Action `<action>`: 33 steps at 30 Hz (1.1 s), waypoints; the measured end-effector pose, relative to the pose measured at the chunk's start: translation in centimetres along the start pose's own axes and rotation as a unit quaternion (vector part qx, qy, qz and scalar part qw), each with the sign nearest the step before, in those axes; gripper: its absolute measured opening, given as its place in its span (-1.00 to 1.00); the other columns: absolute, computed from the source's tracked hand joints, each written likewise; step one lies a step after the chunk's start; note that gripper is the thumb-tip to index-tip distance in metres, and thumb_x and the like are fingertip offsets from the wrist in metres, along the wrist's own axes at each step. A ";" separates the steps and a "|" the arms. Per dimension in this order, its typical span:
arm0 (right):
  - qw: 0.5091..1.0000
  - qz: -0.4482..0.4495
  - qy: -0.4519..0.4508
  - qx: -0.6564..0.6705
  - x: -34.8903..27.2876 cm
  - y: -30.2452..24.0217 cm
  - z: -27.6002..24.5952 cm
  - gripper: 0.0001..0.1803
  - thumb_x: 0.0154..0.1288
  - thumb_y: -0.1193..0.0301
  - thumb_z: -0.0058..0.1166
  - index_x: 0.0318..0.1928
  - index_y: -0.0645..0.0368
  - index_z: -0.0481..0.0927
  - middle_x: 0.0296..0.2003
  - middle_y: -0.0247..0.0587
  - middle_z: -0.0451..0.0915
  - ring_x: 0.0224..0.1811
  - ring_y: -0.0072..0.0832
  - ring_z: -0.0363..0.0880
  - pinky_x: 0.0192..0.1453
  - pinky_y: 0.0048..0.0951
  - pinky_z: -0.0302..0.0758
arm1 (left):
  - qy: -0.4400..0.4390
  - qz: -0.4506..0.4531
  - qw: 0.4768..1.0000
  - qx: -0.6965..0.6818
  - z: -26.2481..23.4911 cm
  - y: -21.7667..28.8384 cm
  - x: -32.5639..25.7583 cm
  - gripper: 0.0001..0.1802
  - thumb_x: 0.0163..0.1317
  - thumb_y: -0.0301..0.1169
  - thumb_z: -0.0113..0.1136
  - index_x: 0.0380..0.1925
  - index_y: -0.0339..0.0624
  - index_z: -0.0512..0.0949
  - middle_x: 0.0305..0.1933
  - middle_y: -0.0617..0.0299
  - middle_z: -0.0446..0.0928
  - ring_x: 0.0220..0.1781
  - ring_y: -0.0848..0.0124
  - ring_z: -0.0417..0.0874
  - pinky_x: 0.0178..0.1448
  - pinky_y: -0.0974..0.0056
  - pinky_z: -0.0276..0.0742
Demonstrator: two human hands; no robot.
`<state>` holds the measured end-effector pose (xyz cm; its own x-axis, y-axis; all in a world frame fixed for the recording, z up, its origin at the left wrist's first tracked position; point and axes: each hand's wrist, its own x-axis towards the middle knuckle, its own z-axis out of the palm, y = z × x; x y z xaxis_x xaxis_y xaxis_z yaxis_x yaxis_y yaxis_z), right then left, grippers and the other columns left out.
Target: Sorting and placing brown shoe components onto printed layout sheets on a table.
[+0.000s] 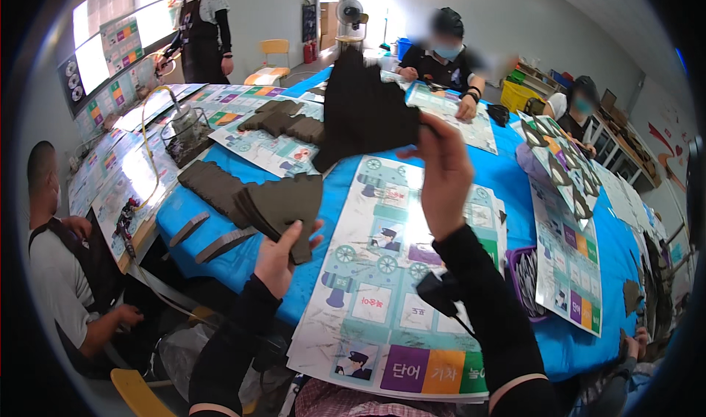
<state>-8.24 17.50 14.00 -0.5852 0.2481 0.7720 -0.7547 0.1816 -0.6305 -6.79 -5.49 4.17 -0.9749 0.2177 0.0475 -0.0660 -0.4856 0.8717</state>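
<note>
Left hand [282,259] gripping grey cardboard piece [283,204], right hand [441,173] pinching dark piece [364,108] (raised)

Blue table cover [507,189] across centre. Stack of dark cutouts [213,185] at 9 o'clock, loose grey strips [220,244] just below. Purple bin [526,281] at 4 o'clock. Yellow chair [272,56] and fan [351,11] at 12. Seated person [62,270] at 8.

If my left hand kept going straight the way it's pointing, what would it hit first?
Probably the stack of dark cut-out pieces on the blue table, just beyond the dark piece your left hand holds; depth is unclear.
</note>
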 end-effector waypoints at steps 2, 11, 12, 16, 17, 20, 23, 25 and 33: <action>0.894 -0.279 -0.216 -0.276 -1.9 4.7 2.4 -0.70 0.19 0.61 -0.06 -0.03 0.23 0.49 -0.30 -0.05 0.58 -0.27 -0.28 0.62 -0.21 -0.38 0.52 | -0.017 -0.010 1.000 -0.011 -1.0 1.0 0.5 -0.69 0.33 -0.45 -0.03 0.06 -0.26 0.36 0.04 0.15 0.46 0.10 0.27 0.52 0.09 0.14 0.54; 0.901 -0.195 -0.344 -0.180 -2.7 3.9 6.2 -0.71 0.17 0.63 0.01 -0.08 0.13 0.54 -0.34 -0.14 0.58 -0.31 -0.28 0.59 -0.27 -0.33 0.50 | -0.017 -0.056 0.998 -0.038 -5.6 -0.8 0.7 -0.60 0.32 -0.41 0.00 0.14 -0.23 0.29 0.13 0.13 0.42 0.11 0.26 0.52 0.11 0.13 0.52; 0.908 -0.146 -0.364 -0.150 -3.3 3.2 6.4 -0.74 0.20 0.60 0.01 -0.09 0.14 0.54 -0.33 -0.12 0.58 -0.31 -0.27 0.58 -0.27 -0.33 0.50 | -0.024 -0.039 0.995 -0.085 -5.7 -1.4 1.3 -0.60 0.32 -0.39 0.00 0.15 -0.22 0.29 0.13 0.14 0.42 0.11 0.27 0.52 0.10 0.15 0.52; 0.866 0.278 -0.414 0.041 -2.1 5.5 5.9 -0.80 0.39 0.46 -0.12 -0.06 0.22 0.50 -0.35 -0.31 0.56 -0.43 -0.63 0.55 -0.33 -0.57 0.52 | 0.010 -0.088 0.990 -0.112 -6.7 -2.7 0.6 -0.53 0.34 -0.32 0.00 0.20 -0.19 0.24 0.17 0.17 0.39 0.13 0.31 0.49 0.15 0.18 0.46; 0.867 0.300 -0.396 0.045 -2.4 6.8 5.9 -0.77 0.41 0.45 -0.15 -0.03 0.22 0.49 -0.34 -0.31 0.55 -0.45 -0.65 0.53 -0.37 -0.61 0.52 | -0.013 -0.083 0.986 -0.146 -6.4 -3.2 0.8 -0.51 0.35 -0.28 -0.01 0.22 -0.20 0.21 0.18 0.15 0.38 0.15 0.28 0.47 0.17 0.14 0.44; 0.871 0.340 -0.355 0.004 -3.7 9.3 4.9 -0.77 0.41 0.44 -0.15 -0.03 0.23 0.50 -0.35 -0.32 0.55 -0.47 -0.65 0.53 -0.40 -0.60 0.52 | -0.026 -0.093 0.974 -0.205 -4.2 -3.2 0.4 -0.51 0.42 -0.21 -0.18 0.23 -0.27 0.17 0.20 0.02 0.35 0.15 0.13 0.46 0.18 0.00 0.45; 0.894 0.315 -0.318 -0.017 -4.9 8.4 5.3 -0.68 0.37 0.39 -0.06 0.07 0.28 0.38 -0.25 -0.15 0.52 -0.42 -0.55 0.55 -0.40 -0.53 0.56 | -0.035 -0.089 0.973 -0.211 -2.6 -2.1 -0.6 -0.53 0.39 -0.26 -0.11 0.22 -0.23 0.19 0.19 0.08 0.35 0.16 0.20 0.46 0.19 0.06 0.45; 0.908 0.328 -0.259 -0.035 -5.7 8.3 5.6 -0.53 0.33 0.34 0.03 0.13 0.35 0.26 -0.17 0.02 0.47 -0.36 -0.46 0.57 -0.42 -0.47 0.58 | -0.023 -0.071 0.978 -0.195 -2.2 -2.1 -0.8 -0.55 0.37 -0.32 -0.05 0.20 -0.20 0.21 0.17 0.12 0.38 0.15 0.24 0.47 0.19 0.10 0.45; 0.921 0.195 -0.313 -0.124 -10.8 7.0 5.9 -0.52 0.38 0.46 -0.13 0.24 0.36 0.17 0.08 0.06 0.34 0.06 -0.25 0.47 -0.02 -0.39 0.52 | 0.076 0.071 0.991 -0.084 -0.7 -3.8 -1.1 -0.59 0.29 -0.44 0.09 0.12 -0.24 0.31 0.09 0.22 0.43 0.06 0.46 0.49 0.11 0.36 0.41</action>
<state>-8.94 10.44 1.72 -0.9122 -0.2431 0.3298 -0.4059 0.4265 -0.8083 -5.65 -4.45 0.52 -0.9968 0.0131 0.0792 0.0525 -0.6391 0.7674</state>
